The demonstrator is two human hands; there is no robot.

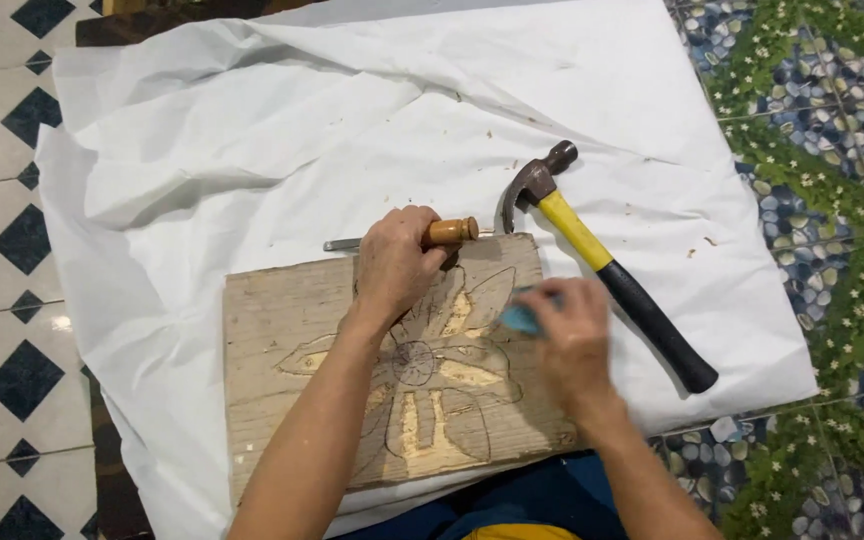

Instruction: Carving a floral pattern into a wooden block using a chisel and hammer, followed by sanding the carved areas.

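One wooden board point(352, 340), carved with a single flower outline, is seen lying on one white sheet point(252, 130), its near edge close to the sheet's front edge. One wooden-handled chisel point(447, 232) is gripped in the closed left hand point(392, 265) at the board's far edge, while a small blue object point(520, 318) is pinched in the blurred right hand point(572, 340) over the board's right side. One yellow-and-black claw hammer point(602, 260) is laid just beside the board on the right, and open sheet is left beyond the far edge.

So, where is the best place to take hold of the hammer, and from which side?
Probably the black grip end of the hammer: it lies flat on the white cloth, handle pointing lower right, free of the board. Come from the right, beside the right hand.
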